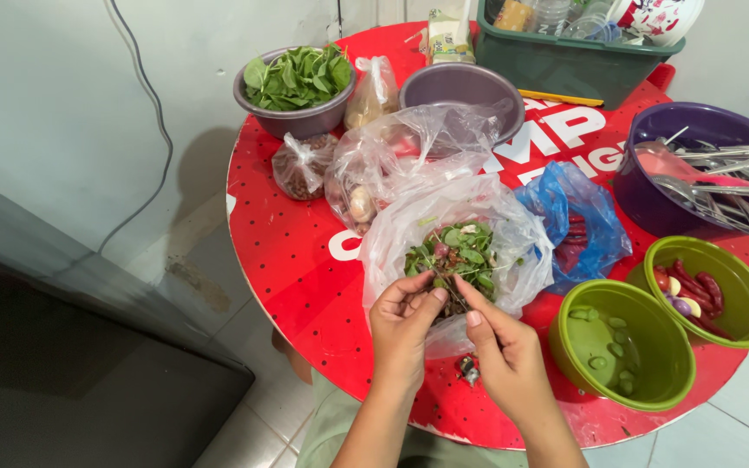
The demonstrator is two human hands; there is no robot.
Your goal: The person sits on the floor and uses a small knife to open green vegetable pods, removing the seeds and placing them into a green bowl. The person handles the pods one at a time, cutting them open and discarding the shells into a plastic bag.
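A clear plastic bag [513, 225] lies open on the round red table [292, 260], with leafy green herb sprigs [461, 256] in it. My left hand [402, 325] and my right hand [500, 347] meet at the bag's near edge. Both pinch the same herb stem between thumb and fingers. A small dark scrap [468, 370] lies on the table between my wrists.
A grey bowl of picked green leaves [296, 82] stands at the back left, an empty grey bowl [461, 87] beside it. Two green bowls [621, 347] [713, 290] sit right, one with red chillies. A blue bag [578, 221], purple cutlery basin [695, 169], and small tied bags [305, 165] surround.
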